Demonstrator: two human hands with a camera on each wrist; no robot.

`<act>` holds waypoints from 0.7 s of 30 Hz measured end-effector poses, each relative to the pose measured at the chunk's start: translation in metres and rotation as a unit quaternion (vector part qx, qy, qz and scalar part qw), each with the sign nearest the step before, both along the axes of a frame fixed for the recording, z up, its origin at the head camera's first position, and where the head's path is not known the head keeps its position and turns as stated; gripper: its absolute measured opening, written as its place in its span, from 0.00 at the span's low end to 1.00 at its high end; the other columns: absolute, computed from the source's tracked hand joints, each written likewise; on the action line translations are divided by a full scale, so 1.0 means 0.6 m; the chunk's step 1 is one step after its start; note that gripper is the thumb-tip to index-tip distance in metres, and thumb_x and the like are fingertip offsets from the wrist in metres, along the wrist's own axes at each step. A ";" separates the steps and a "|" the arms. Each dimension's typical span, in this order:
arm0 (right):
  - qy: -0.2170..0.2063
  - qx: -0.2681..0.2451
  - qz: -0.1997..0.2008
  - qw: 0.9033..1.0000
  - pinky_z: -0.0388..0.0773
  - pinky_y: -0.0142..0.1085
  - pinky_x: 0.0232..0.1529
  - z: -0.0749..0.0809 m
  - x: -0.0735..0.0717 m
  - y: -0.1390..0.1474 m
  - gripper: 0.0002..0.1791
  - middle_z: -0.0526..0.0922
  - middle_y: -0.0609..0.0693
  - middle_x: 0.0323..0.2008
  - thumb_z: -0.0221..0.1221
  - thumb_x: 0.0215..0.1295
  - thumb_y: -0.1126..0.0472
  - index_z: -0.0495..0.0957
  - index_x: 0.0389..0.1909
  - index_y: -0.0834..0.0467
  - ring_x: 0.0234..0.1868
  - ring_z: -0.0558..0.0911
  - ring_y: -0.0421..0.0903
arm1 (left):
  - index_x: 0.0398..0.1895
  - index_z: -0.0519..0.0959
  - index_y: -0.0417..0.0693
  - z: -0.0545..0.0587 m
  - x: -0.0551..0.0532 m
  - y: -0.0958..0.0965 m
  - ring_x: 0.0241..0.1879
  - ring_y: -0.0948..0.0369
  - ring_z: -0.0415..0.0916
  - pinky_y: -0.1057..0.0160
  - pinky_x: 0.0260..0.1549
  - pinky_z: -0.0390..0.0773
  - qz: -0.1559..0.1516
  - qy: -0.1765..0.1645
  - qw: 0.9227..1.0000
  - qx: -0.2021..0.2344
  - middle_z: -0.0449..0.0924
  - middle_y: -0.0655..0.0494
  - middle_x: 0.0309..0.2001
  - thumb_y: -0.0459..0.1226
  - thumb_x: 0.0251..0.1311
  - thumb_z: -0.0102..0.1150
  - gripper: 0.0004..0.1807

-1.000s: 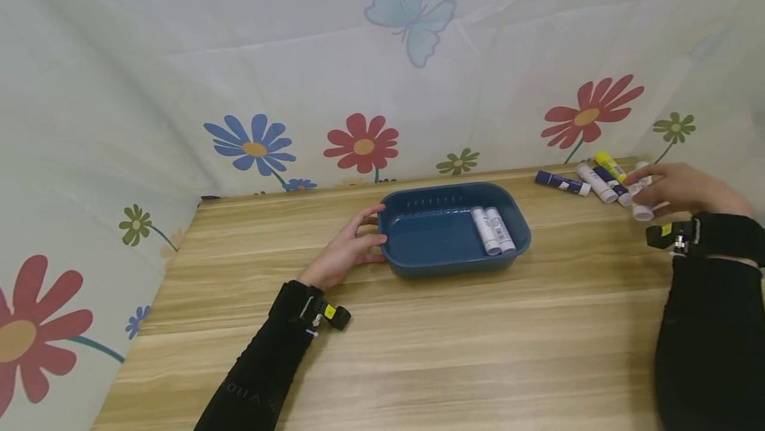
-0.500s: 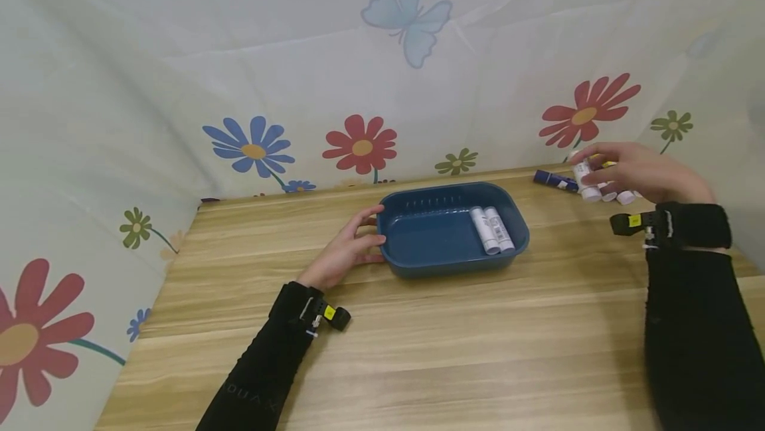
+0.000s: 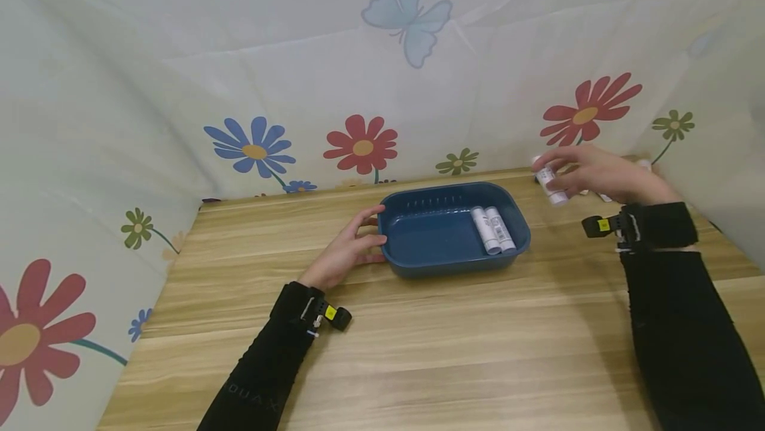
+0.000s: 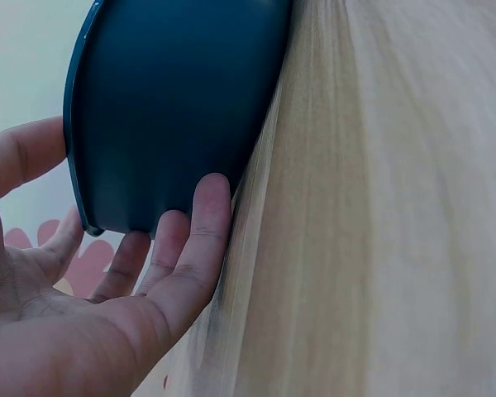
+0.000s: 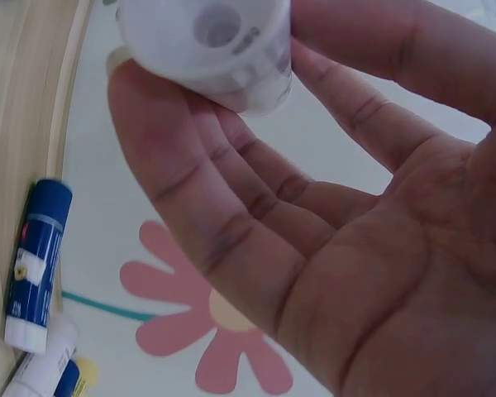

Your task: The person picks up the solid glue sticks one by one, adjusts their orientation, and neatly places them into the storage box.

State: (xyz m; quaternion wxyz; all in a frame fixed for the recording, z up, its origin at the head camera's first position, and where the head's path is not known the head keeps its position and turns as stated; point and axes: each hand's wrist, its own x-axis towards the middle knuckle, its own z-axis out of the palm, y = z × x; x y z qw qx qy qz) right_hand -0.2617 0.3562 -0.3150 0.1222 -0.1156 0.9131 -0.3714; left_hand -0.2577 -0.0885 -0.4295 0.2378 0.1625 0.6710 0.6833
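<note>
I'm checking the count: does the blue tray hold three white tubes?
No, only two white tubes lie in the blue tray, and the right hand holds another white tube outside it.

no word can be read with certainty. faint grey letters run along the left black sleeve (image 3: 257,378), the last resembling an x. tiny print on the yellow label (image 3: 330,313) at that wrist and its twin (image 3: 604,224) at the right wrist is illegible. of two white tubes (image 3: 499,228), the right-hand one bears barcode-like stripes. the white tube (image 5: 211,37) in the right hand (image 3: 592,172) has a small blurred marking near its end; the blue tube (image 5: 38,265) carries lettering too small to read.
</note>
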 end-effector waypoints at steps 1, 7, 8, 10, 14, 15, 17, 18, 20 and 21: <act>0.000 0.000 0.003 1.000 0.84 0.36 0.39 0.001 0.001 -0.005 0.25 0.73 0.63 0.57 0.61 0.66 0.63 0.69 0.63 0.60 0.44 0.78 0.52 | 0.73 0.57 0.65 0.000 0.000 0.000 0.61 0.46 0.71 0.44 0.60 0.76 0.000 0.000 1.000 0.001 0.53 0.50 0.69 0.38 0.70 0.54 0.31; 0.013 0.014 0.018 1.000 0.83 0.36 0.38 0.009 0.008 -0.033 0.25 0.74 0.61 0.55 0.62 0.65 0.64 0.71 0.62 0.58 0.43 0.77 0.52 | 0.73 0.58 0.66 0.001 0.001 0.001 0.60 0.47 0.72 0.45 0.59 0.77 0.003 0.001 1.000 0.000 0.53 0.51 0.68 0.37 0.70 0.54 0.31; 0.017 0.016 0.021 0.999 0.83 0.36 0.38 0.011 0.010 -0.038 0.24 0.75 0.61 0.54 0.62 0.64 0.64 0.71 0.62 0.58 0.43 0.77 0.52 | 0.73 0.58 0.66 0.001 0.002 0.001 0.60 0.47 0.72 0.45 0.59 0.77 0.003 0.001 1.000 -0.001 0.53 0.51 0.68 0.37 0.70 0.54 0.31; 0.026 0.023 0.028 0.999 0.82 0.36 0.38 0.014 0.014 -0.048 0.24 0.76 0.59 0.54 0.62 0.64 0.64 0.72 0.61 0.57 0.44 0.77 0.52 | 0.73 0.58 0.66 0.002 0.002 0.001 0.59 0.48 0.72 0.45 0.58 0.77 0.005 0.001 1.000 -0.001 0.53 0.51 0.68 0.37 0.70 0.54 0.31; 0.031 0.024 0.040 0.998 0.82 0.37 0.39 0.019 0.018 -0.068 0.23 0.77 0.58 0.54 0.63 0.64 0.62 0.74 0.60 0.55 0.45 0.77 0.52 | 0.72 0.59 0.66 0.003 0.003 0.001 0.59 0.49 0.72 0.45 0.59 0.77 0.008 -0.001 1.000 -0.002 0.54 0.51 0.68 0.37 0.71 0.53 0.31; 0.029 0.022 0.043 0.998 0.82 0.37 0.39 0.020 0.019 -0.072 0.22 0.77 0.58 0.54 0.63 0.65 0.62 0.74 0.60 0.55 0.45 0.77 0.52 | 0.73 0.58 0.66 0.003 0.003 0.001 0.59 0.49 0.72 0.44 0.59 0.77 0.009 -0.001 1.000 -0.002 0.54 0.51 0.68 0.37 0.71 0.53 0.31; 0.026 0.019 0.051 0.998 0.82 0.37 0.40 0.021 0.020 -0.079 0.22 0.78 0.58 0.55 0.62 0.65 0.61 0.74 0.60 0.55 0.45 0.78 0.51 | 0.73 0.58 0.66 0.003 0.002 0.001 0.58 0.49 0.72 0.44 0.59 0.77 0.010 -0.002 1.000 -0.003 0.53 0.51 0.68 0.37 0.71 0.53 0.31; 0.025 0.018 0.054 0.998 0.82 0.37 0.40 0.021 0.020 -0.081 0.21 0.79 0.58 0.54 0.62 0.65 0.61 0.74 0.59 0.55 0.44 0.78 0.51 | 0.73 0.58 0.66 0.003 0.002 0.001 0.58 0.49 0.72 0.44 0.59 0.77 0.010 -0.002 1.000 -0.003 0.54 0.51 0.68 0.37 0.71 0.53 0.31; 0.023 0.018 0.061 0.998 0.82 0.38 0.40 0.022 0.021 -0.085 0.21 0.79 0.58 0.54 0.62 0.66 0.61 0.75 0.59 0.54 0.45 0.79 0.51 | 0.73 0.58 0.66 0.004 0.003 0.002 0.58 0.50 0.72 0.44 0.59 0.77 0.010 -0.002 1.000 -0.004 0.54 0.50 0.68 0.36 0.71 0.53 0.31; 0.024 0.019 0.065 0.997 0.82 0.38 0.41 0.022 0.022 -0.087 0.21 0.79 0.58 0.55 0.62 0.66 0.61 0.75 0.59 0.54 0.45 0.79 0.51 | 0.73 0.58 0.65 0.004 0.003 0.002 0.58 0.50 0.72 0.44 0.59 0.77 0.008 -0.001 1.000 -0.003 0.53 0.50 0.68 0.36 0.71 0.53 0.31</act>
